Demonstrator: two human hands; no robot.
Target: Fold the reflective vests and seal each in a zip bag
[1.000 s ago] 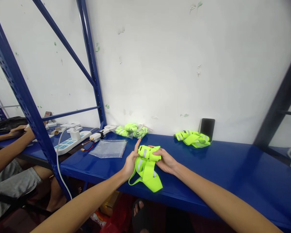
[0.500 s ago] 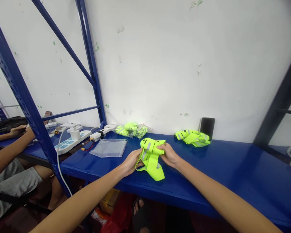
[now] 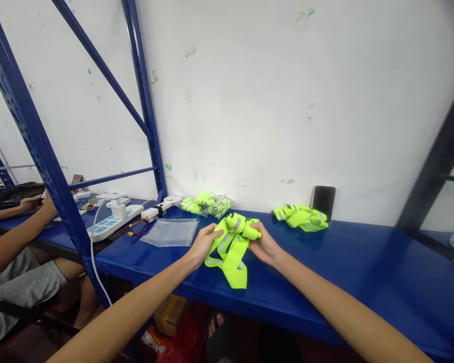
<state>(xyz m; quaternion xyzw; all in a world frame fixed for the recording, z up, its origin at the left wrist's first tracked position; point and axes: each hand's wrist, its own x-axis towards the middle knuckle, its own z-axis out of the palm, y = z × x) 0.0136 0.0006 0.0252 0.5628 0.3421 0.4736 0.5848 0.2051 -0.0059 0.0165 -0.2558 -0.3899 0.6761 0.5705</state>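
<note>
Visibly, the neon strap bundle [image 3: 236, 252] spread wider

Position: held up over the near side of the bench [image 3: 363, 267]; could not tell whether the hanging end touched the surface. Compared with half a second earlier, the straps drooped lower and fanned out toward eight o'clock, gaps open between them, while the rolled part stayed uppermost. The left hand [image 3: 203, 246] no longer showed the raised forefinger of a second earlier; its fingers were pinched on strap at the bundle's nine o'clock side. The right hand [image 3: 267, 246], at three o'clock, had its fingers closed round the end of the roll. My reading: the two-handed work was mid-course, and the bundle had grown looser, not more compact.

Around it: a flat clear bag [image 3: 171, 232] between nine and ten o'clock, bagged neon bundles [image 3: 204, 199] near eleven, a second strap bundle [image 3: 300, 218] at two, just before an upright dark phone [image 3: 324, 200].
</note>
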